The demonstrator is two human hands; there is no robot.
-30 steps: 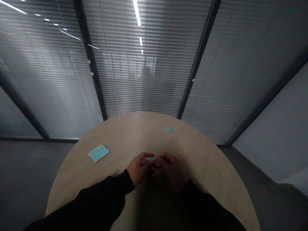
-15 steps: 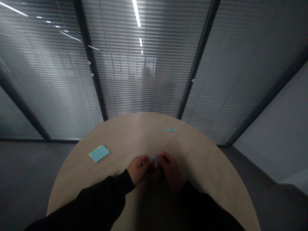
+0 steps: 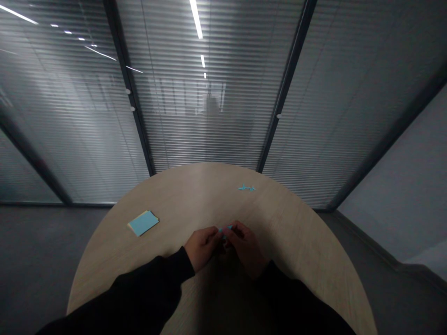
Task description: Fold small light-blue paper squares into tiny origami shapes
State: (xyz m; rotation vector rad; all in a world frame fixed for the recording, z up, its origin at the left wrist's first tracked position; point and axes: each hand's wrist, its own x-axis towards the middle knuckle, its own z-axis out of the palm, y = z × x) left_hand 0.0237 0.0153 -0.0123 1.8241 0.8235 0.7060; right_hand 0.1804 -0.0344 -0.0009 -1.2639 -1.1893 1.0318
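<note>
So I had the head cam up from my end, and both hands were busy with the same tiny thing near the middle of the table (image 3: 195, 200). The left hand (image 3: 202, 246) had its thumb and fingertips pinched narrow on the left end of a small blue piece (image 3: 229, 227), probably paper, and the right hand (image 3: 248, 246) was pinching the other end, its thumb lying across the near side.

What changed: a second back, the left index finger was stretched out along the far side of the piece. Half a second later it had curled in and a decent blue patch showed. At this point the right thumb had covered most of that, leaving just slivers of blue. I took that as the grip being reworked with the piece kept between both hands, but I couldn't tell its shape or whether it had a fresh crease.

Nothing else had really moved. The blue-topped stack (image 3: 144, 223), yellow peeking out along its edge, sat off to the left, well apart from the hands. The little pointy blue shapes (image 3: 243, 187) were on the far right, untouched, so the work was all at the fingertips.
</note>
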